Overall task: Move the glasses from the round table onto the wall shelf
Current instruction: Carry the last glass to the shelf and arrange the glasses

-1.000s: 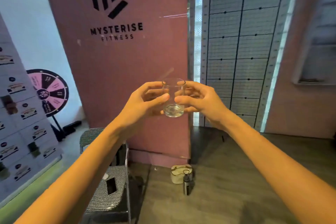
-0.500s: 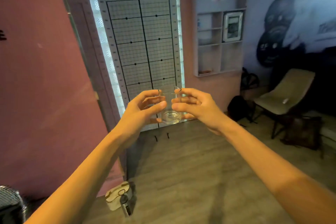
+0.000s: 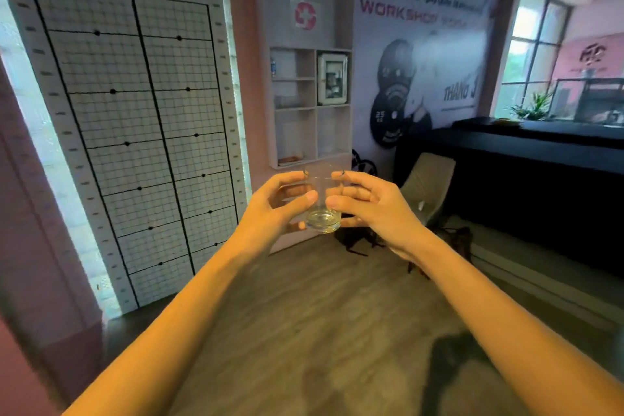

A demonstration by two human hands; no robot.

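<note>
Left hand (image 3: 280, 206) and right hand (image 3: 368, 206) both wrapped around one clear glass (image 3: 323, 203), thumbs on the near side almost meeting, fingers curled round the back. Glass is upright, held out at arm's length in mid-air, not resting on anything. Thick base looks yellowish; can't tell if that's a bit of liquid or just refraction.

Wall shelf (image 3: 310, 105) is straight ahead, above and beyond the glass: white recessed unit with several cubbies, a framed item in the upper right one, something flat in the lower left one. Lower right cubby looks bare. Well apart from the hands, so carry step is in progress, placement not started. Round table not in view.

Risks, my read:
- Smooth glass, fingertip-heavy grip. It could slip on handover to one hand when reaching into a cubby.
- Cubby openings look narrow for two hands; rim could clip a shelf edge or divider going in.
- Beige chair (image 3: 429, 182) and dark bag (image 3: 358, 240) sit on the floor below and right of the shelf, a trip hazard on approach.
- Frame is motion-blurred, so the head is probably turning; depth judgement near the shelf could be off.
</note>
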